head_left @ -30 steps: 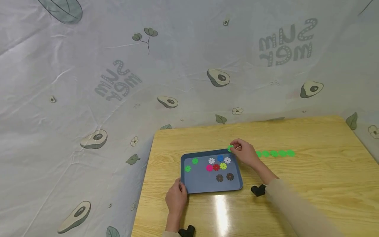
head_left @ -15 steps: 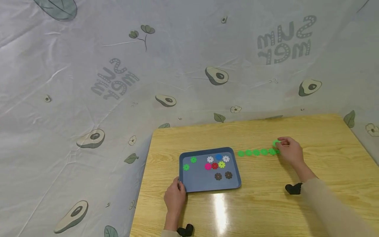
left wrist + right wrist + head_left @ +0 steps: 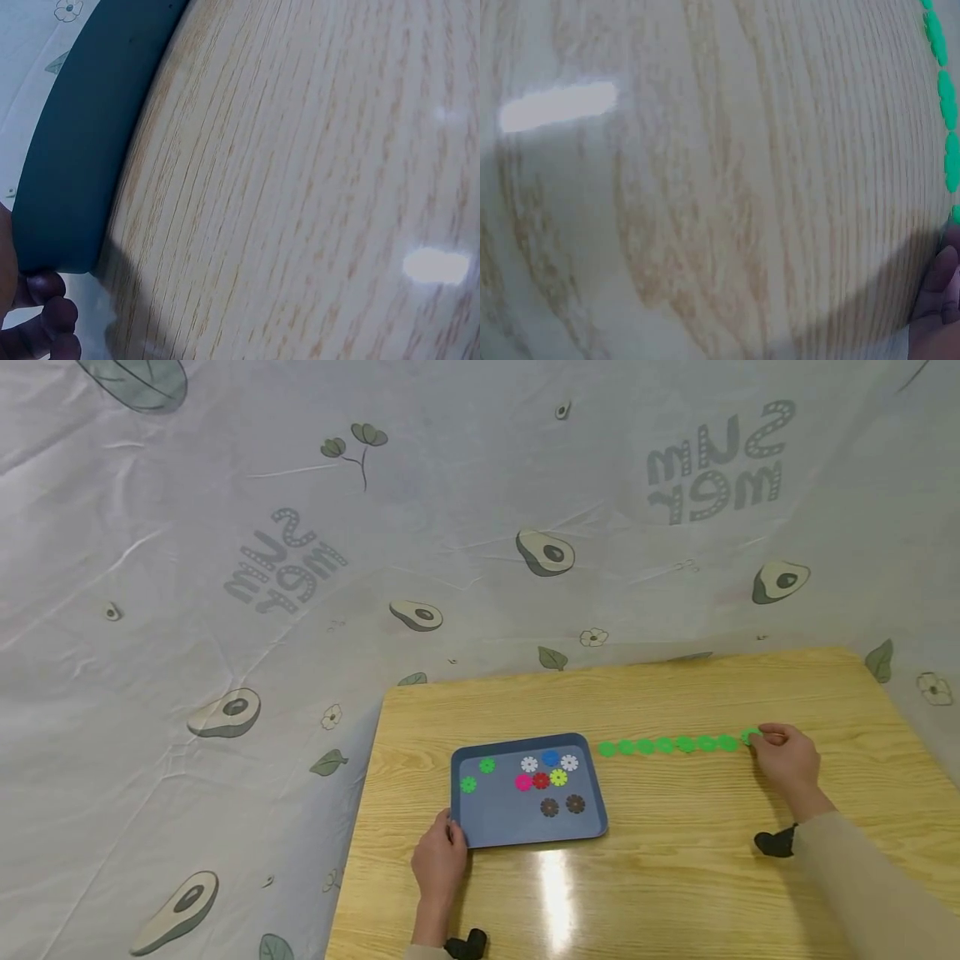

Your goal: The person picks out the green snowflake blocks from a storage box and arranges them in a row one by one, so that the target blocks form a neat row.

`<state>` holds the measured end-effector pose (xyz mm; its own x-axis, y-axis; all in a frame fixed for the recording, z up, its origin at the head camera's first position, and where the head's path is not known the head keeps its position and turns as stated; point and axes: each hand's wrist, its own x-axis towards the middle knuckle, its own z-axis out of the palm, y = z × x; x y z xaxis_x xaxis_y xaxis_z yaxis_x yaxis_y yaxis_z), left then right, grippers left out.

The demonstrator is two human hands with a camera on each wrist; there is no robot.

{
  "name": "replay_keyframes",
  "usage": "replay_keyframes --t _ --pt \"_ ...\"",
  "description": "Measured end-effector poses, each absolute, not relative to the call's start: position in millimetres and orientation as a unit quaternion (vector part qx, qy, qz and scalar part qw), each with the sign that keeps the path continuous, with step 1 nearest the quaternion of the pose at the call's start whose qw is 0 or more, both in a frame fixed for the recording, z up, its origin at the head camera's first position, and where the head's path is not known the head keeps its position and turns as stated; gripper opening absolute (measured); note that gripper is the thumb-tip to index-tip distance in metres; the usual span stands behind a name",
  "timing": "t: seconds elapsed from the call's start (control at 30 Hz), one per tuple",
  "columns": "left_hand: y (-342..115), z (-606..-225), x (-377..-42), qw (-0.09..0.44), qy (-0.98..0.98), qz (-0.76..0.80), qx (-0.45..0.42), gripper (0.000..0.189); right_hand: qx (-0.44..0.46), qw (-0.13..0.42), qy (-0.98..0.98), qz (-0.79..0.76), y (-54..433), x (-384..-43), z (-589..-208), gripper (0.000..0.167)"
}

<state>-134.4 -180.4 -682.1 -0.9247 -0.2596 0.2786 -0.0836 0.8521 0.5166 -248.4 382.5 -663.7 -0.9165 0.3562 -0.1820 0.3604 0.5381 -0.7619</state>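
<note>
My right hand (image 3: 787, 764) pinches a green notched disc (image 3: 750, 737) low over the table, right at the end of a straight row of green discs (image 3: 666, 745). That row runs rightward from beside the tray; in the right wrist view, part of it (image 3: 946, 97) shows past the fingertips. At the near left corner of the blue-grey tray (image 3: 495, 831), my left hand (image 3: 440, 864) grips the rim, its fingers (image 3: 58, 315) curled by the corner in the left wrist view. Inside the tray lie two green discs at the left (image 3: 487, 766).
Also in the tray are white discs (image 3: 529, 764), a blue disc (image 3: 551, 758), a pink one (image 3: 523, 782), a red one (image 3: 541, 781), a yellow one (image 3: 558, 777) and brown ones (image 3: 550, 807). A patterned cloth (image 3: 450, 510) hangs behind the wooden table (image 3: 675, 860).
My right hand has carried the green disc from the tray's far right corner to the right end of the row. My left hand has stayed on the tray.
</note>
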Motion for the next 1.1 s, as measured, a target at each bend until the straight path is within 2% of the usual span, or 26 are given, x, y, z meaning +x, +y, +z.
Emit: replay_keyframes --t 0.43,0.7,0.9,1.1 --pt "-182 -683 -135 0.169 -0.947 -0.256 0.092 0.023 0.182 0.032 0.903 -0.389 385 -249 -661 0.051" --pt "-180 -683 -135 0.165 -0.949 -0.251 0.093 0.023 0.181 0.053 0.897 -0.4 387 -241 -651 0.059" --pt "-181 -683 -134 0.168 -0.949 -0.25 0.093 0.023 0.161 0.032 0.908 -0.385 384 -241 -648 0.058" --pt "-182 -683 -135 0.172 -0.95 -0.246 0.089 0.023 0.092 0.007 0.918 -0.385 367 -251 -639 0.059"
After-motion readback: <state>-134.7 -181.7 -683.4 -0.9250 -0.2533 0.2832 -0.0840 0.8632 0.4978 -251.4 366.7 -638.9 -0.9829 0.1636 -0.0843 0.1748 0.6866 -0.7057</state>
